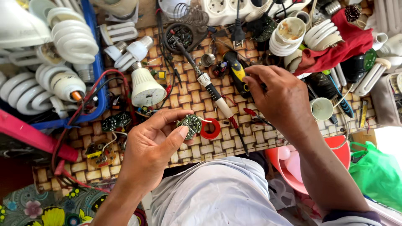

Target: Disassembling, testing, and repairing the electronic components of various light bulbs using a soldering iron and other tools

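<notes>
My left hand (150, 144) pinches a small round green circuit board (190, 124) between thumb and fingers, just above the woven mat (188, 96). A thin wire runs off the board toward a red ring (210, 129) lying beside it. My right hand (280, 98) reaches over the mat with its fingertips on a black and yellow tool (235, 72); whether it grips the tool is unclear. A soldering iron (209, 86) lies diagonally between the two hands. A white bulb (145, 88) rests left of the iron.
A blue tray (99, 67) at the left holds several white spiral lamps (73, 39). More lamps, a red cloth (343, 48) and a white cup (322, 109) crowd the right. A power strip (226, 8) sits at the back. Loose circuit boards (100, 155) and red wires lie front left. A pink bowl (293, 163) is near my knee.
</notes>
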